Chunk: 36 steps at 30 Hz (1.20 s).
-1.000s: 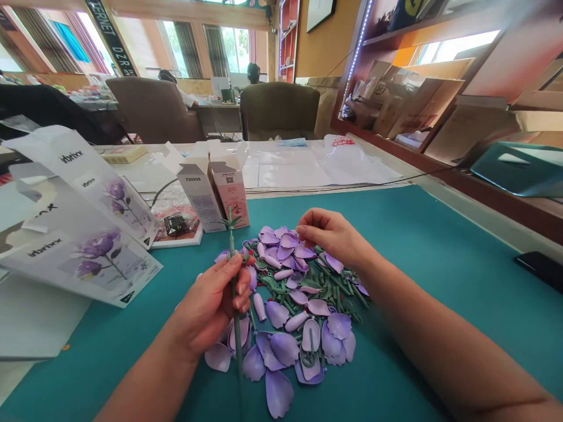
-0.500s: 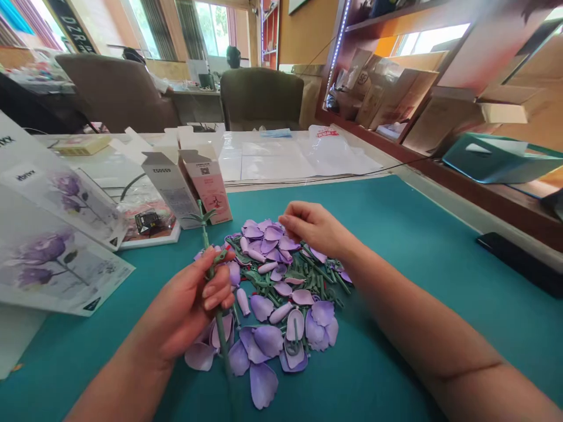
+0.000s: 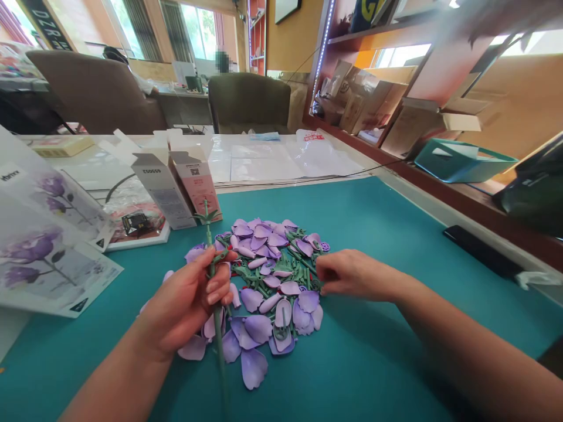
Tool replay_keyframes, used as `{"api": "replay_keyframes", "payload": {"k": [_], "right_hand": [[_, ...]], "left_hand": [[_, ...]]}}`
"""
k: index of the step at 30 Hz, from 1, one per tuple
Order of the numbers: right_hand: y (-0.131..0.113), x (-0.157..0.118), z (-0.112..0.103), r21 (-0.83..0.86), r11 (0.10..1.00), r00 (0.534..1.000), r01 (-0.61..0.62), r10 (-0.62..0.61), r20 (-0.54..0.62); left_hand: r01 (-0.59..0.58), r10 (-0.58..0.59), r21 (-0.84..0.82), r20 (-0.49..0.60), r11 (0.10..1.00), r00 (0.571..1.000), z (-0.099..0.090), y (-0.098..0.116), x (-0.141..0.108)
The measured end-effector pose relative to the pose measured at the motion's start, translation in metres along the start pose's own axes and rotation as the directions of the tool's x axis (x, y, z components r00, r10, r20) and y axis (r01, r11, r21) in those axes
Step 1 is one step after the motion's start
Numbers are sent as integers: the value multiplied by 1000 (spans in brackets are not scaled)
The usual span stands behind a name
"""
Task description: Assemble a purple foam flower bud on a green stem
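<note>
A long green stem [image 3: 219,334] with small leaves near its top stands roughly upright in my left hand [image 3: 193,299], whose fingers are wrapped round it. Beside it, a pile of purple petals [image 3: 254,366] and green pieces [image 3: 301,269] lies on the teal mat [image 3: 373,363]. My right hand [image 3: 345,272] is at the right edge of the pile, fingers curled together over the green pieces. Whatever its fingertips may hold is hidden.
Open boxes [image 3: 160,187] stand behind the pile on the left, near sheets with flower pictures [image 3: 48,258]. A black object [image 3: 481,252] lies on the right side of the mat. Chairs [image 3: 249,102] and a shelf with cartons [image 3: 352,99] are further back.
My right hand has moved from the back of the pile to its right edge, lower and nearer. My left hand still holds the stem. The view has shifted slightly to the right.
</note>
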State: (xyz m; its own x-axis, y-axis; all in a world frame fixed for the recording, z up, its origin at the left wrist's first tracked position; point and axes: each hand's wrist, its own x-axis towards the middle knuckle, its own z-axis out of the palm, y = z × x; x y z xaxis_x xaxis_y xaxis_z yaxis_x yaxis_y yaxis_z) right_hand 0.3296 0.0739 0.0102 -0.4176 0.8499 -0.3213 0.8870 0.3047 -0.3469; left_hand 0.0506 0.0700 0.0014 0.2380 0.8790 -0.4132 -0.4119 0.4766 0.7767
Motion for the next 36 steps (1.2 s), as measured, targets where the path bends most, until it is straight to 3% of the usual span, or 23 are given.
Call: {"api": "replay_keyframes", "payload": {"k": [5,10,18,22,29,36], "right_hand": [[6,-7,27,-120,982,989,-148,145,-35],[1,2,40,-189,977,993,-103,90,-74],[-21,28,35,-278,958,996,-75,57,-71],[-15,33,27,-269,961,998,-64,56,-41],[-1,30,29,-99,992,994,-77,69,-80],[-7,31,33,-140,989,993,-41,25,-115]], "left_hand": [[7,-8,27,29,1000,1000,5,-2,-4],[11,-12,40,42,999,999,8,-3,-8],[22,-23,28,49,999,999,7,-5,-7],[24,-24,13,46,1000,999,4,-4,-5],[34,-34,20,31,999,999,4,-4,-4],[37,-38,26,44,999,998,4,-5,-5]]}}
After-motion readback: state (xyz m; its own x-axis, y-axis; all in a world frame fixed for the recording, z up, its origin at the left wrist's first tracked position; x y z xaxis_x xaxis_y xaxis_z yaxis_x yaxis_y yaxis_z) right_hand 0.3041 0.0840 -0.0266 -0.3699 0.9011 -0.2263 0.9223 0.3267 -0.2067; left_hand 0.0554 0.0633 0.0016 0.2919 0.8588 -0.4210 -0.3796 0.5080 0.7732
